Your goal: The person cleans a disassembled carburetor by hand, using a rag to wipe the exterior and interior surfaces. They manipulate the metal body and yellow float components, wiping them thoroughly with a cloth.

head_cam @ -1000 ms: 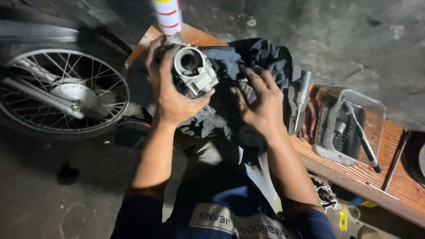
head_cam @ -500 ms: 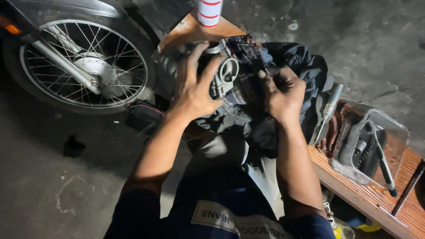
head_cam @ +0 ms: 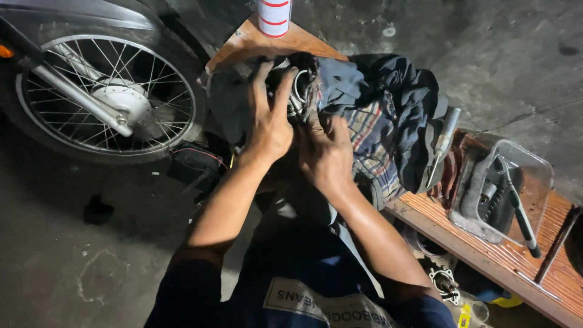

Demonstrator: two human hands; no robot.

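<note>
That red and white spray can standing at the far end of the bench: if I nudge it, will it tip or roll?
The spray can looks tall and narrow, standing upright near the wooden bench end, so it probably tips easily. Being round, it would likely roll once down. Its weight cannot be judged.

One camera sat on the person's head and looked steeply down, close over both forearms — the wooden bench [head_cam: 486, 243] ran diagonally across the right, the motorcycle wheel [head_cam: 103, 97] filled the upper left, and concrete floor [head_cam: 73, 267] lay below. No second view shared the scene.
</note>
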